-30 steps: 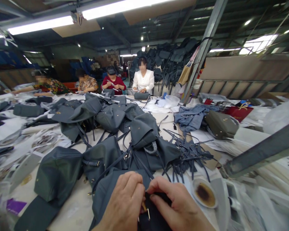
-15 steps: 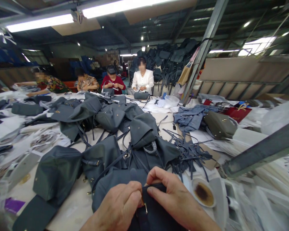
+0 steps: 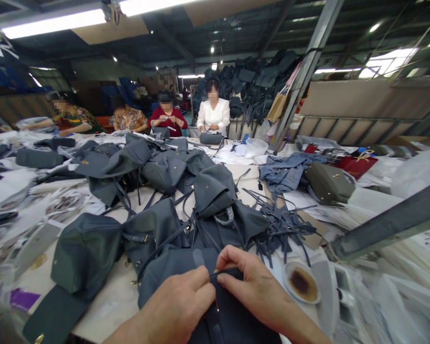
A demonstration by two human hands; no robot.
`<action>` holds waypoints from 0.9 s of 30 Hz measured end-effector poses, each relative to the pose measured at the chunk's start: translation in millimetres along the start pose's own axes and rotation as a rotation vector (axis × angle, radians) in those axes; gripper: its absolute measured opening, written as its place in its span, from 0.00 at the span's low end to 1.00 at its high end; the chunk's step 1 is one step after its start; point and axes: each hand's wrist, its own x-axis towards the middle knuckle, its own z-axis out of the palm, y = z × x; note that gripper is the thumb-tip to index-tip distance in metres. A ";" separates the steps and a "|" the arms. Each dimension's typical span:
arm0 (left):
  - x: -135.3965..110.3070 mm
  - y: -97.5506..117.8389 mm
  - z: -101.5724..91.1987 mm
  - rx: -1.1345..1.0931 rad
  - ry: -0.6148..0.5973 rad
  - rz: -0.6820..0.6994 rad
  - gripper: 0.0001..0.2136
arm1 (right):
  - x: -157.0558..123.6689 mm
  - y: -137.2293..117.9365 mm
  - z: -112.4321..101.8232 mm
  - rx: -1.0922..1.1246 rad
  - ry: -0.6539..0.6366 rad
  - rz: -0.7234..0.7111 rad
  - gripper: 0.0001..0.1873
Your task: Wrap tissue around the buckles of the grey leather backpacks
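Head view, narrow grip: a thin dark strap (image 3: 226,271) pinched across the fingertips of the right hand (image 3: 254,286), and the left hand (image 3: 170,301) closed just beside it, fingers curled over the bag's edge, the contact itself partly hidden. Held between them at bottom centre, a slate-grey leather backpack (image 3: 175,274), its dark lower part (image 3: 232,310) cut off by the frame edge. Compared with half a second earlier, both hands a little higher, the strap lifted and apparently drawn tighter, the metal buckle reduced to a glint below the fingers, and a flat grey tab (image 3: 198,258) newly showing above them. Just right of the right hand, a white cup with brown dregs (image 3: 301,284). Farther out, more backpacks (image 3: 165,172) heaped over the work table (image 3: 103,306), a tangle of loose straps (image 3: 283,229) at centre right, and an olive handbag (image 3: 328,184) beyond. At upper centre, a co-worker in a white blouse (image 3: 213,114) bent over a similar bag (image 3: 210,138), with a mass of hanging bags (image 3: 258,81) behind.
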 end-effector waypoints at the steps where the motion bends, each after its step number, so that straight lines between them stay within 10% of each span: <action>1: 1.3 1.9 0.8 0.046 -0.003 0.009 0.07 | 0.4 -0.2 0.6 -0.018 0.006 -0.009 0.05; 8: -20.9 -12.4 -36.1 -0.230 -0.226 0.145 0.09 | -0.5 15.6 -6.1 0.070 -0.032 0.083 0.04; 14: -75.7 -117.8 -15.6 0.276 0.001 -0.688 0.18 | -1.2 21.0 -17.2 0.206 -0.048 0.117 0.04; 17: -103.2 -145.6 14.1 0.315 -0.012 -0.848 0.23 | 8.7 22.2 -24.7 0.235 -0.013 0.091 0.05; 22: -126.9 -100.6 42.0 -0.293 0.049 -0.551 0.31 | 36.9 18.7 -40.3 0.265 0.043 0.064 0.08; 27: -91.9 -27.3 51.6 -0.473 0.195 -0.335 0.30 | 62.1 2.7 -33.2 0.254 -0.035 -0.009 0.08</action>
